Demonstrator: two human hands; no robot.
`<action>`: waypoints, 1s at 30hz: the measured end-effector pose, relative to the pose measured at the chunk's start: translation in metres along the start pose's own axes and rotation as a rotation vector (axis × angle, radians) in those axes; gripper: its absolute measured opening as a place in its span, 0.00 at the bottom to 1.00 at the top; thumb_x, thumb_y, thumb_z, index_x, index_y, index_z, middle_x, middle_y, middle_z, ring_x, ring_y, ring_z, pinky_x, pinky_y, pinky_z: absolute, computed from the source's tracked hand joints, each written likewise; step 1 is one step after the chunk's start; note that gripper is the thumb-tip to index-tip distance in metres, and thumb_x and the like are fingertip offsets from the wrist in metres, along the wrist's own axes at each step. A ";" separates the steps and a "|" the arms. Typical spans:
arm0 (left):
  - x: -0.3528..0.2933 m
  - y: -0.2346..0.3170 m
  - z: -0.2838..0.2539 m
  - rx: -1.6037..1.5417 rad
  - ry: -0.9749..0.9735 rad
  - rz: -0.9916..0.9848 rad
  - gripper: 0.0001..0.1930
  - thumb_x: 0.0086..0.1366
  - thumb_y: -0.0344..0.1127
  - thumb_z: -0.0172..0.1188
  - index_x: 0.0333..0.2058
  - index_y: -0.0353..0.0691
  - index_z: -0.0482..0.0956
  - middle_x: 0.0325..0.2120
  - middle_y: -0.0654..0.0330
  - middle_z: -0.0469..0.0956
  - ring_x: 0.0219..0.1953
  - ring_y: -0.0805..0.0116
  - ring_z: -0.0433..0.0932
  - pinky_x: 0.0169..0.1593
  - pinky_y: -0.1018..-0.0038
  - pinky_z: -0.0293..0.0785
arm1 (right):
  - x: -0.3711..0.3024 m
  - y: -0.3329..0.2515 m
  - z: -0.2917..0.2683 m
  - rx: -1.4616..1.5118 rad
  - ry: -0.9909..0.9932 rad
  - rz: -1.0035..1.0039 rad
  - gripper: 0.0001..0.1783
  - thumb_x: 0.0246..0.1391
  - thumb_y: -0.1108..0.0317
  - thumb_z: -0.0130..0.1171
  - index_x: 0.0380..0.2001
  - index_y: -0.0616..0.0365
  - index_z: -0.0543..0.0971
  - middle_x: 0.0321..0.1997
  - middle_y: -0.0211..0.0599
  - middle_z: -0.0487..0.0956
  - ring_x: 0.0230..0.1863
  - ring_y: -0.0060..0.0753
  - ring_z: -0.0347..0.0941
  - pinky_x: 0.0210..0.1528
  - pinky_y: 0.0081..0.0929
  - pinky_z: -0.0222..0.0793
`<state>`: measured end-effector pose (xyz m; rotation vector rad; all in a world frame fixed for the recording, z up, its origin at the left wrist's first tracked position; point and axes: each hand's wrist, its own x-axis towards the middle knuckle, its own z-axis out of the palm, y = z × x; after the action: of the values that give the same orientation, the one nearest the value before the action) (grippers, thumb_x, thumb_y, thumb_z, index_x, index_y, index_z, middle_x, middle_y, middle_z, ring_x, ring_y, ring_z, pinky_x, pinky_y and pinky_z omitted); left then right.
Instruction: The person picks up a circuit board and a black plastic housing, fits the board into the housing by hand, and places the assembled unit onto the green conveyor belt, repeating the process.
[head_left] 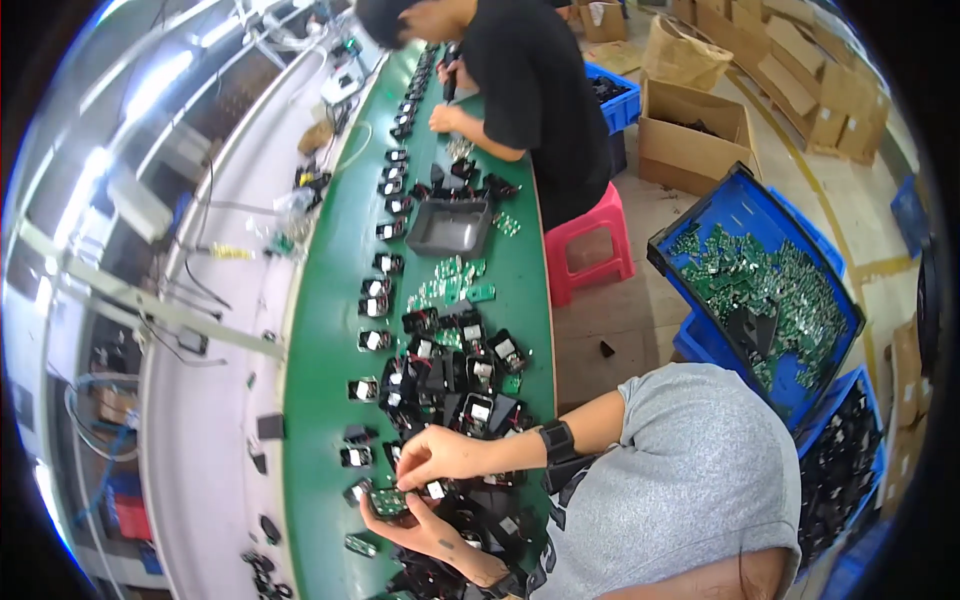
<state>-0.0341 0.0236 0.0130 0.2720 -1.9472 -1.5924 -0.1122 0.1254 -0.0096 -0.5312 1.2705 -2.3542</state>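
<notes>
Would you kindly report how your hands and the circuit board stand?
Left hand holding green circuit board. Right hand at the board's edge, fingertips close together. Black cases piled close beside both hands.

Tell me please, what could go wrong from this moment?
The green circuit board in the left hand, with the right hand at its edge, might slip. The crowded pile of black housings close by might shift if brushed. The loose green piece near the left hand could be knocked.

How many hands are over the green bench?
4: the wearer's left hand and right hand at a green circuit board; farther up, a co-worker's nearer hand and farther hand with a black tool.
</notes>
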 end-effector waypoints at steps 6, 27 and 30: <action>-0.019 0.026 0.027 0.357 0.014 0.344 0.28 0.59 0.21 0.52 0.59 0.39 0.59 0.39 0.55 0.71 0.28 0.71 0.72 0.31 0.79 0.71 | -0.019 -0.014 -0.004 0.122 0.018 0.072 0.10 0.51 0.67 0.65 0.36 0.61 0.82 0.32 0.30 0.81 0.32 0.16 0.75 0.34 0.17 0.71; -0.054 0.071 0.054 0.316 0.070 0.352 0.29 0.59 0.29 0.62 0.57 0.34 0.61 0.50 0.52 0.65 0.50 0.62 0.68 0.54 0.67 0.67 | -0.054 -0.051 -0.010 -0.314 0.064 -0.456 0.11 0.51 0.62 0.63 0.30 0.61 0.80 0.30 0.37 0.76 0.34 0.30 0.73 0.36 0.27 0.68; -0.032 0.048 0.040 0.104 0.146 0.221 0.28 0.59 0.31 0.64 0.56 0.32 0.64 0.48 0.53 0.67 0.51 0.63 0.68 0.53 0.69 0.67 | -0.045 -0.053 -0.006 -0.080 -0.034 -0.090 0.10 0.50 0.67 0.63 0.30 0.64 0.81 0.29 0.32 0.79 0.32 0.19 0.74 0.37 0.20 0.69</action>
<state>-0.0208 0.0854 0.0440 0.2008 -1.8790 -1.2969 -0.0864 0.1799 0.0258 -0.6644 1.3567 -2.3642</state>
